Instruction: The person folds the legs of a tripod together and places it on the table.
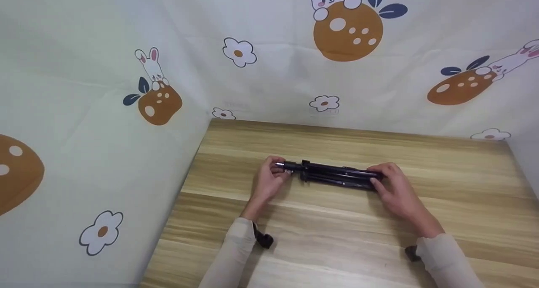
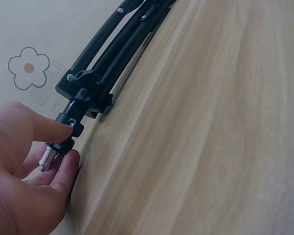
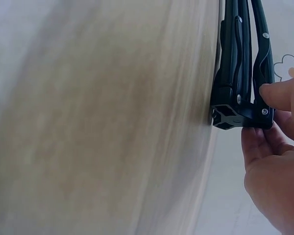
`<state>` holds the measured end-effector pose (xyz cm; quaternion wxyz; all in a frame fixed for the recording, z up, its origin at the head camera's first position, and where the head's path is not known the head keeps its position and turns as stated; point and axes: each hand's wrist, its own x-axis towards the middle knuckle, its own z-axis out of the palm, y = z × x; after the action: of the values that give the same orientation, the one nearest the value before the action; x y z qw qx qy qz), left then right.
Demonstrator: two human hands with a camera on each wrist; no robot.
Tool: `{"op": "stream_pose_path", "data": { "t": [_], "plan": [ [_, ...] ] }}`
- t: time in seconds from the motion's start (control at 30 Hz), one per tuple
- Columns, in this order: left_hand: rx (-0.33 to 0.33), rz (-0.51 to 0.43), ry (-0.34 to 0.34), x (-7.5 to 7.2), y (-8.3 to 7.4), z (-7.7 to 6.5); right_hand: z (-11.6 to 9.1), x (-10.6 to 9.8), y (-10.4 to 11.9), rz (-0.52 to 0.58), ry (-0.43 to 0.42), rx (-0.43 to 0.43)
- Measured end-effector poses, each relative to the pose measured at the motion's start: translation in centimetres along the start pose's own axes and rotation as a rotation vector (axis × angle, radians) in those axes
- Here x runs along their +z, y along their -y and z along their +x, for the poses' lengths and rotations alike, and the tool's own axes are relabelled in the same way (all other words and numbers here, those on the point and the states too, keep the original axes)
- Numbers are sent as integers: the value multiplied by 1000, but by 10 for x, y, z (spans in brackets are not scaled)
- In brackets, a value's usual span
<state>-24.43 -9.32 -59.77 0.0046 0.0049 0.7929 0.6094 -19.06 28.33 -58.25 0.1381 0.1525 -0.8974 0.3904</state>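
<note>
A black folded tripod [image 1: 341,176] lies lengthwise across the wooden table in the head view, its legs together. At its left end is a short post with a small silver tip [image 2: 46,159] and a side knob [image 2: 77,128]. My left hand [image 1: 269,179] holds this end, one fingertip by the knob and other fingers curled under the post. The right hand [image 1: 398,191] grips the opposite end, thumb on the near side and fingers on the far side. In the right wrist view, the right hand [image 3: 279,142] pinches a leg beside the open-framed end piece [image 3: 228,117].
The wood-grain table [image 1: 337,237] meets a pale printed cloth [image 1: 273,81] along its back and left edges. The cloth shows rabbits, orange fruit and flowers. Black wrist straps [image 1: 263,239] sit at both sleeve cuffs.
</note>
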Motion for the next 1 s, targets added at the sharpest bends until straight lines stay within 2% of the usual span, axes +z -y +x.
{"op": "stream_pose_path", "data": {
  "t": [0.37, 0.67, 1.0],
  "plan": [
    [-4, 1, -10, -2, -1, 0, 0, 0, 2, 33, 4, -7],
    [-6, 101, -26, -5, 0, 0, 0, 0, 4, 28, 28, 14],
    [-3, 144, -14, -5, -2, 1, 1, -2, 1, 41, 20, 17]
  ]
}}
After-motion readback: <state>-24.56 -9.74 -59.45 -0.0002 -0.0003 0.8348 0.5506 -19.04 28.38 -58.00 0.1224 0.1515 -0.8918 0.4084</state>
